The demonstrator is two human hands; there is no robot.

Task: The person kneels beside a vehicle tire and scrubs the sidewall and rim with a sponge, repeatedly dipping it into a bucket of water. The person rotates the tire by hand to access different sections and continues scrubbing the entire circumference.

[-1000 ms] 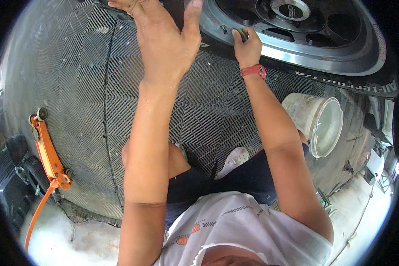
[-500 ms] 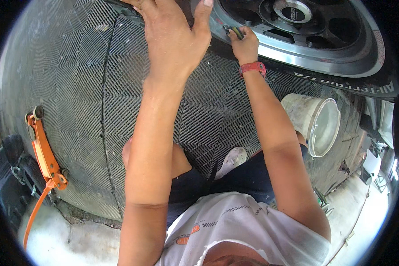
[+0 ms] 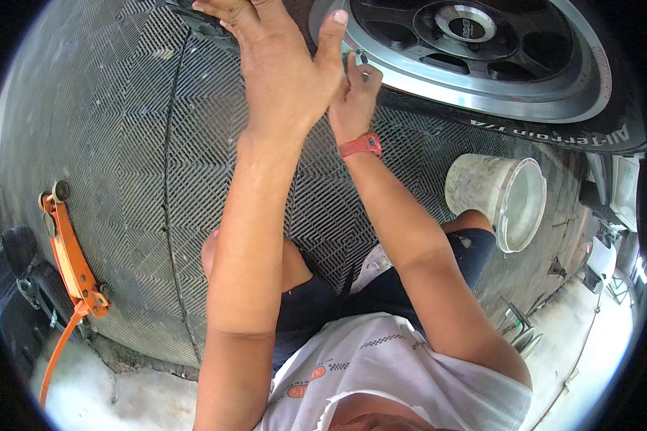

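My left hand [image 3: 284, 82] reaches to the tyre's edge at the top, fingers and thumb spread, holding nothing I can see. Whether its fingertips press on the tyre is hard to tell. Just right of it and partly behind it, my right hand [image 3: 355, 104] is closed at the rim of the wheel [image 3: 399, 80]. A small green-and-black tool in its fingers is mostly hidden, with only a bit of green showing. Beside those fingertips a short valve stem [image 3: 361, 56] sticks out at the rim. A red watch [image 3: 361, 146] is on my right wrist.
The black tyre [image 3: 546, 133] fills the upper right. To my right a whitish bucket [image 3: 482, 188] lies tipped on its side. An orange floor jack [image 3: 72, 258] stands at far left on the ridged dark mat [image 3: 122, 158]. My knees are close below my arms.
My right hand has moved left, close to my left hand, and the green-and-black tool has become mostly hidden. My left hand has stayed nearly in place.
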